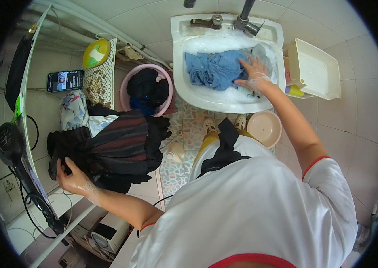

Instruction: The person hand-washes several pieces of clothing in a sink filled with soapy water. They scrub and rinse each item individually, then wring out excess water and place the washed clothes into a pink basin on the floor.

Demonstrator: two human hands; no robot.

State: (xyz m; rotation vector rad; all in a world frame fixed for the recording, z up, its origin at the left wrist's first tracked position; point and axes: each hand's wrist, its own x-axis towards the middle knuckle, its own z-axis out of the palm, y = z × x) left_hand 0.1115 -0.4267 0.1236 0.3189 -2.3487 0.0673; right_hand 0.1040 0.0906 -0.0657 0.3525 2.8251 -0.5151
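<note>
My right hand point(255, 75), wet with suds, is spread open over the right side of a wet blue garment point(214, 68). The garment lies bunched in white foam in a ceramic washbasin point(227, 104). Some grey cloth point(262, 55) shows beside my fingers. Off to the left, my left hand point(73, 179) is at the edge of a heap of dark clothes point(71, 142), its thumb and forefinger apart. Whether the fingers pinch any fabric is hard to make out. A black garment with reddish stripes point(118, 132) lies in the same heap.
A pink basin point(124, 88) holds dark clothes. Left of it are a phone point(65, 80), a yellow soap dish point(106, 45) and a patterned cloth point(74, 110). A hair dryer point(9, 140) hangs at far left. A beige basin point(264, 129) and cream rack point(319, 72) stand right.
</note>
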